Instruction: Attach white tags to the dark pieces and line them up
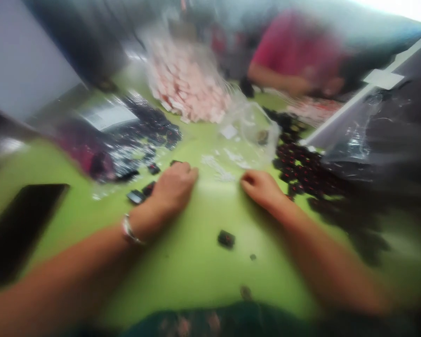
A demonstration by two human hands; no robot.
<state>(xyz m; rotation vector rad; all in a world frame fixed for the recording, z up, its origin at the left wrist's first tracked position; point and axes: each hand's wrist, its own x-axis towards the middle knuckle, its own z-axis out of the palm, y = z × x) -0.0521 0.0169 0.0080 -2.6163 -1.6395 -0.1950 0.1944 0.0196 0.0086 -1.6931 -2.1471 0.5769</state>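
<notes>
My left hand (175, 185) rests on the green table (196, 276), left of the middle, its fingers curled under and hidden. Small black pieces (136, 196) lie beside its wrist. My right hand (261, 187) is closed on the table's right side, near a scatter of small white pieces (217, 168); whatever its fingers hold, if anything, is too small to make out. A single black block (226, 238) lies between my forearms, with a tiny dark bit (253, 257) to its right.
A bag of pale pink pieces (189, 84) stands at the back. Many black parts (301, 173) are heaped at right, beside plastic bags (368, 135). Bagged black parts (150, 126) and a dark flat object (24, 224) lie at left. A person in pink (294, 47) sits across.
</notes>
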